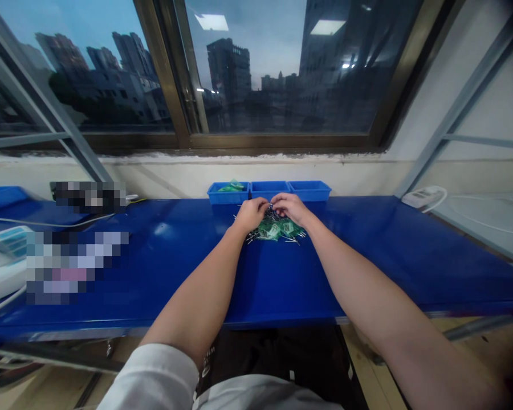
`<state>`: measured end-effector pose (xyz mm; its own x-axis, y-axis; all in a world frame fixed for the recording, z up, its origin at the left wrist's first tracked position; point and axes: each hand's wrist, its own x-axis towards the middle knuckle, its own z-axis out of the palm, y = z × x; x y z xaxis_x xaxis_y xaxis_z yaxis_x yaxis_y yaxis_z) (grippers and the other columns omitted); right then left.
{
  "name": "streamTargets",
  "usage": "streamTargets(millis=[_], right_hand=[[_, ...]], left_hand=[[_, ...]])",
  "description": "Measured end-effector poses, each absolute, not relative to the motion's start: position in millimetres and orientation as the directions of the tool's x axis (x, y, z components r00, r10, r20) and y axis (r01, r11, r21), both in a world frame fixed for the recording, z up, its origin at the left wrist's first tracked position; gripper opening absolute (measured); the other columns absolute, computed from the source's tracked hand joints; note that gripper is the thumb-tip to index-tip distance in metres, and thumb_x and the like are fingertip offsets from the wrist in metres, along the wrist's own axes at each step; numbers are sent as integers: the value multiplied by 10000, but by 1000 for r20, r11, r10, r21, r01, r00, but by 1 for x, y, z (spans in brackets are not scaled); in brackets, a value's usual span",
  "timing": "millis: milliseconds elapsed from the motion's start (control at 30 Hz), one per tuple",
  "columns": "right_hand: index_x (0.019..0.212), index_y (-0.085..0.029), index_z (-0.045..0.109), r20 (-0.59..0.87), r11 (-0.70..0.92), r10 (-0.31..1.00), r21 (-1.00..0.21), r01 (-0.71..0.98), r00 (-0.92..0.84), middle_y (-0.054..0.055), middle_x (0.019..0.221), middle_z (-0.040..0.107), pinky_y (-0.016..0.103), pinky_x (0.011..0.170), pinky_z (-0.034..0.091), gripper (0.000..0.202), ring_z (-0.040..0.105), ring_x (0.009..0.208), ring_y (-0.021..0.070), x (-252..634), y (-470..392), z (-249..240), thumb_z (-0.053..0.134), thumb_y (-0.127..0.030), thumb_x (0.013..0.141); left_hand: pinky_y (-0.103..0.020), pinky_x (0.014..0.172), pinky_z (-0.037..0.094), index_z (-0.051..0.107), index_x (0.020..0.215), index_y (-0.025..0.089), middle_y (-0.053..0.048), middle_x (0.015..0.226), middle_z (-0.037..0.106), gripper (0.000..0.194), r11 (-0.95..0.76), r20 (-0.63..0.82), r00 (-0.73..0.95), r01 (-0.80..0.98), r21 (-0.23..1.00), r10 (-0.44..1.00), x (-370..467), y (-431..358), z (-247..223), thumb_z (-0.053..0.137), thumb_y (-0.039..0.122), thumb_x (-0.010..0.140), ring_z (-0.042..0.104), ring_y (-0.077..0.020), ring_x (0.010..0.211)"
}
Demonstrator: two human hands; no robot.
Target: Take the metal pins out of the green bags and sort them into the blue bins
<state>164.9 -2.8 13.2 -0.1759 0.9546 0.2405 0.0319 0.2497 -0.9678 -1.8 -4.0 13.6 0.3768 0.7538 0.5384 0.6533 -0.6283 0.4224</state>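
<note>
At the far edge of the glossy blue workbench (367,256), both forearms were stretched straight forward and converged over a small heap of green circuit-board pieces with thin metal pins (275,230). The left hand (251,213) was curled, knuckles up, fingers bent down onto the heap's left side. The right hand (289,206) was likewise curled, its fingertips meeting the left hand's above the heap; together they appeared to pinch something small, too small to identify. The heap lay on the bench just in front of a row of three shallow blue plastic bins (269,191); the left bin held some green material. A white sleeve (154,378) covered the left upper arm.
</note>
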Motion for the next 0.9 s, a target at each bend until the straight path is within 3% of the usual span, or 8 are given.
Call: streamTargets(millis=[100, 167, 300, 400, 467, 567, 700, 900], right_hand=[[735, -159, 615, 277, 277, 952, -961, -19, -127, -12, 582, 593, 208, 440, 341, 180, 484, 474, 91, 169, 1, 12, 570, -234, 578], [758, -160, 628, 334, 335, 942, -941, 54, -35, -6, 603, 606, 223, 486, 380, 198, 507, 515, 105, 172, 4, 11, 559, -249, 594], [883, -166, 656, 506, 429, 857, -801, 418, 91, 33, 790, 663, 305, 716, 453, 292, 575, 745, 172, 178, 6, 11, 556, -247, 621], [1018, -188, 645, 596, 372, 798, -606, 703, 92, 55, 963, 661, 388, 869, 403, 388, 530, 938, 236, 182, 5, 11, 569, -278, 648], [1113, -202, 611, 613, 304, 785, -504, 808, 87, 69, 1080, 630, 439, 912, 361, 469, 471, 1028, 281, 182, 3, 11, 586, -362, 673], [1231, -210, 534, 585, 213, 807, -410, 887, 77, 93, 1256, 531, 492, 927, 320, 644, 401, 1100, 334, 181, 1, 11, 595, -523, 671], [1377, -208, 364, 443, 145, 896, -326, 934, 16, 106, 1432, 341, 520, 944, 290, 867, 314, 1188, 388, 179, 2, 10, 559, -648, 655], [1430, -237, 243, 285, 109, 958, -254, 961, -33, 72, 1525, 116, 537, 958, 280, 889, 262, 1233, 415, 176, 4, 11, 486, -671, 693]], left_hand=[[-254, 828, 466, 623, 1073, 172, -60, 983, 692, 283, -625, 550, 344, 616, 480, 761, -1, -1, 10, 497, 310, 860, 635, -173, 905], [-265, 841, 469, 582, 1140, 150, -80, 1021, 679, 337, -602, 560, 298, 619, 503, 773, -2, 3, 8, 511, 305, 850, 628, -179, 934], [-295, 861, 469, 584, 1125, 135, -96, 1033, 665, 318, -543, 566, 230, 690, 478, 791, -5, 10, 3, 493, 242, 840, 622, -188, 924], [-303, 872, 466, 595, 1103, 139, -101, 1043, 654, 305, -513, 551, 224, 730, 452, 804, -7, 12, 1, 488, 224, 831, 618, -191, 925], [-306, 878, 464, 595, 1104, 146, -101, 1054, 646, 307, -505, 529, 242, 744, 437, 813, -7, 11, 0, 494, 232, 827, 612, -194, 941], [-314, 884, 462, 593, 1109, 155, -99, 1065, 637, 313, -508, 502, 275, 755, 415, 820, -7, 10, 0, 496, 248, 826, 601, -205, 968], [-327, 902, 451, 600, 1094, 156, -100, 1061, 631, 303, -515, 489, 301, 763, 392, 819, -6, 8, 1, 486, 250, 828, 585, -216, 997], [-326, 890, 450, 603, 1079, 159, -99, 1046, 632, 293, -503, 465, 311, 778, 376, 829, -6, 6, 2, 482, 249, 828, 591, -217, 970]])
